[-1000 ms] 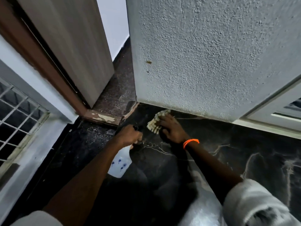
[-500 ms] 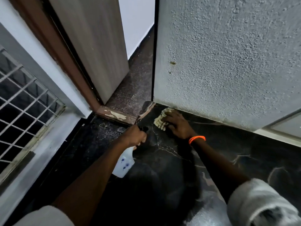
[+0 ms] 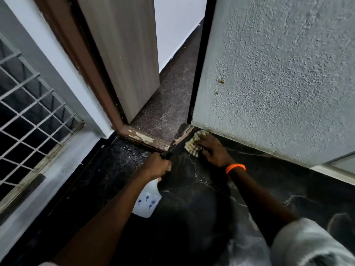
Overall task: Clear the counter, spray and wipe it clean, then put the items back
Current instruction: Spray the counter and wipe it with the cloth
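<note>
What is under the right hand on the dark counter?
A checked cloth lies under the right hand, pressed on the dark counter at the foot of the textured wall. Only the cloth's left part shows; the hand covers the rest.

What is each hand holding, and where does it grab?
The left hand grips the spray bottle by its neck near the trigger. The right hand presses the checked cloth flat onto the counter.

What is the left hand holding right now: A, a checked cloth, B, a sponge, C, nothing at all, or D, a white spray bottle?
D: the left hand grips the neck of the white spray bottle, while the right hand presses the checked cloth on the dark counter.
</note>
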